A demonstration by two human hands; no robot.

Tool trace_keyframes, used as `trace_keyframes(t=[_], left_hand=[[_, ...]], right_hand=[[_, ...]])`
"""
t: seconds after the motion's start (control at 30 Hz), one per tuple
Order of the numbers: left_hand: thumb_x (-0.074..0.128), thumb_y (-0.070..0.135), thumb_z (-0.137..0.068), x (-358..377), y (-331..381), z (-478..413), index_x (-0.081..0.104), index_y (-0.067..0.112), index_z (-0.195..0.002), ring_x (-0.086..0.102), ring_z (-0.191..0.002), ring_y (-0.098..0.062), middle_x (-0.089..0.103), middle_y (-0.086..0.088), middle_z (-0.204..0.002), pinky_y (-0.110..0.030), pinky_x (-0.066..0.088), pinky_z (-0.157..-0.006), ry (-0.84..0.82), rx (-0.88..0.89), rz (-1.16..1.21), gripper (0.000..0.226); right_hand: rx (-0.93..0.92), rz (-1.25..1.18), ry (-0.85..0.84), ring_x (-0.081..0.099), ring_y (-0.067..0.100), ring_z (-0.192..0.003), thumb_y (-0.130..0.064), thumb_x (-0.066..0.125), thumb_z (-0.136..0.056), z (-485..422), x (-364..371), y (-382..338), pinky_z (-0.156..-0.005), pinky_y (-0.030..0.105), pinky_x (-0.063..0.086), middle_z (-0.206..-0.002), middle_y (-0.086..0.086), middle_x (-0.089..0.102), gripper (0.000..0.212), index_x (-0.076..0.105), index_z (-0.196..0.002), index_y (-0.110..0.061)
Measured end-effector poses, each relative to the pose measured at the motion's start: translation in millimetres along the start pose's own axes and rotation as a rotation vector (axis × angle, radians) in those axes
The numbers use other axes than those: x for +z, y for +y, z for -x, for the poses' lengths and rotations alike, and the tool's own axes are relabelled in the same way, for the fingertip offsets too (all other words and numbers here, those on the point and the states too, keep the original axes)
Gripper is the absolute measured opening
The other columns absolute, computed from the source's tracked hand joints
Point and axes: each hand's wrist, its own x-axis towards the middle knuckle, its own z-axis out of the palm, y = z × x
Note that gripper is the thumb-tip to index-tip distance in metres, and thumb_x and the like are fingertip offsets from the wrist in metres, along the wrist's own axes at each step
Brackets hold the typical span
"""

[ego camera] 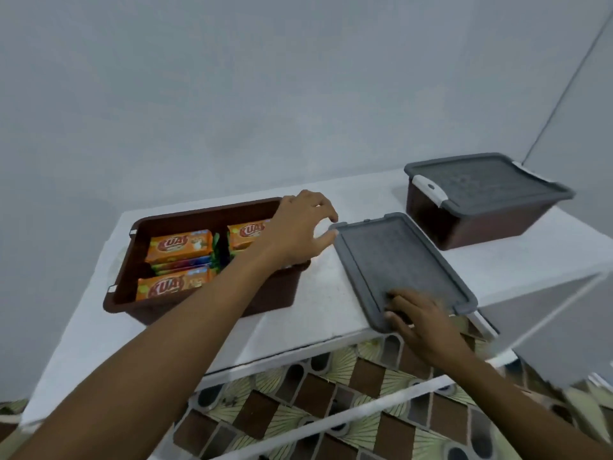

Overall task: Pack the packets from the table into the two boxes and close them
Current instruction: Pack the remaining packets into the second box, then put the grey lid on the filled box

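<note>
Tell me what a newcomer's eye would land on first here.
Probably the orange packets filling the open brown box at the table's left. Next, the loose grey lid lying flat beside it, with the left hand reaching to its far corner and the right hand on its near edge. Far right, the second box sits closed.

Plain grey wall (265, 94) seen behind, patterned floor tiles (331, 410) of brown diamonds and pale fans seen below the white shelf rails (331, 416)
</note>
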Motion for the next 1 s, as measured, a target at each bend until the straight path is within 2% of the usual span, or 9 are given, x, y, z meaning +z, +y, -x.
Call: trace_keyframes(t=[0.1, 0.13, 0.2, 0.27, 0.37, 0.53, 0.7, 0.83, 1.0], left_hand=[[0.053, 0.041, -0.091, 32.7, 36.6, -21.5, 0.064, 0.021, -0.114, 0.044, -0.117, -0.017, 0.056, 0.003, -0.122, -0.033, 0.029, -0.092, -0.112, 0.018, 0.074, 0.032], [0.053, 0.043, -0.091, 46.6, 48.0, -28.1, 0.063, 0.021, -0.117, 0.045, -0.117, -0.020, 0.055, 0.001, -0.124, -0.033, 0.031, -0.092, -0.172, 0.000, 0.080, 0.035], [0.053, 0.045, -0.091, 72.8, 63.1, -36.0, 0.058, 0.021, -0.125, 0.043, -0.121, -0.024, 0.050, -0.002, -0.132, -0.039, 0.034, -0.098, -0.303, -0.089, 0.021, 0.041], [0.053, 0.052, -0.089, 94.6, 69.5, -38.7, 0.047, 0.022, -0.136, 0.038, -0.129, -0.029, 0.040, -0.007, -0.143, -0.046, 0.030, -0.105, -0.394, -0.208, -0.051, 0.056], [0.047, 0.065, -0.087, 115.4, 71.5, -42.0, 0.025, 0.020, -0.149, 0.031, -0.136, -0.038, 0.029, -0.014, -0.152, -0.052, 0.026, -0.109, -0.479, -0.404, -0.060, 0.080], [0.044, 0.066, -0.089, 108.9, 73.2, -56.9, 0.017, 0.019, -0.153, 0.041, -0.132, -0.038, 0.034, -0.017, -0.151, -0.047, 0.039, -0.106, -0.564, -0.530, 0.066, 0.084], [0.045, 0.055, -0.093, 32.7, 74.7, -68.8, 0.028, 0.015, -0.147, 0.049, -0.119, -0.036, 0.046, -0.017, -0.134, -0.044, 0.044, -0.091, -0.181, -0.377, -0.134, 0.069], [0.049, 0.054, -0.092, -32.7, 24.9, -38.2, 0.052, 0.008, -0.128, 0.055, -0.107, -0.034, 0.055, -0.015, -0.120, -0.038, 0.044, -0.082, 0.028, -0.526, -0.133, 0.058], [0.059, 0.044, -0.090, -71.8, -51.9, 49.2, 0.061, 0.005, -0.105, 0.057, -0.093, -0.031, 0.062, -0.014, -0.104, -0.033, 0.038, -0.071, 0.127, -0.757, -0.120, 0.042]], right_hand=[[0.191, 0.051, 0.140, 0.054, 0.030, -0.097, -0.051, 0.053, -0.088, 29.4, -5.4, 19.8, -0.082, 0.041, 0.040, -0.107, 0.003, 0.061, 0.033, 0.064, -0.086, -0.020], [0.337, 0.061, 0.205, 0.049, 0.033, -0.105, -0.050, 0.062, -0.083, 38.8, -8.8, 25.4, -0.086, 0.045, 0.040, -0.116, 0.007, 0.056, 0.030, 0.064, -0.092, -0.021], [0.695, -0.042, 0.283, 0.037, 0.036, -0.123, -0.049, 0.079, -0.072, 54.1, -10.3, 38.1, -0.097, 0.054, 0.040, -0.136, 0.014, 0.040, 0.058, 0.055, -0.118, -0.022], [0.962, -0.419, 0.353, 0.037, 0.036, -0.128, -0.042, 0.083, -0.071, 63.2, -10.4, 51.8, -0.103, 0.055, 0.041, -0.141, 0.016, 0.037, 0.080, 0.039, -0.134, -0.018], [1.150, -1.144, 0.373, 0.058, 0.033, -0.111, -0.017, 0.062, -0.093, 71.1, -15.9, 62.0, -0.094, 0.050, 0.051, -0.131, 0.015, 0.056, 0.048, 0.044, -0.137, -0.015], [1.083, -1.287, 0.384, 0.059, 0.031, -0.109, -0.006, 0.044, -0.100, 67.4, -36.9, 56.5, -0.096, 0.051, 0.049, -0.120, 0.010, 0.063, 0.030, 0.059, -0.122, -0.020], [0.973, -1.231, 0.349, 0.059, 0.029, -0.099, -0.013, 0.047, -0.097, 30.5, -61.0, 39.5, -0.082, 0.045, 0.054, -0.117, 0.012, 0.061, 0.044, 0.048, -0.138, -0.029], [0.773, -1.208, 0.244, 0.061, 0.030, -0.103, -0.018, 0.053, -0.095, -21.2, -72.7, -8.0, -0.086, 0.047, 0.056, -0.124, 0.005, 0.058, 0.052, 0.043, -0.142, -0.038], [0.581, -1.172, 0.124, 0.061, 0.021, -0.096, -0.014, 0.057, -0.094, -84.2, -66.2, -80.8, -0.062, 0.027, 0.050, -0.120, 0.003, 0.059, 0.055, 0.042, -0.144, -0.032]])
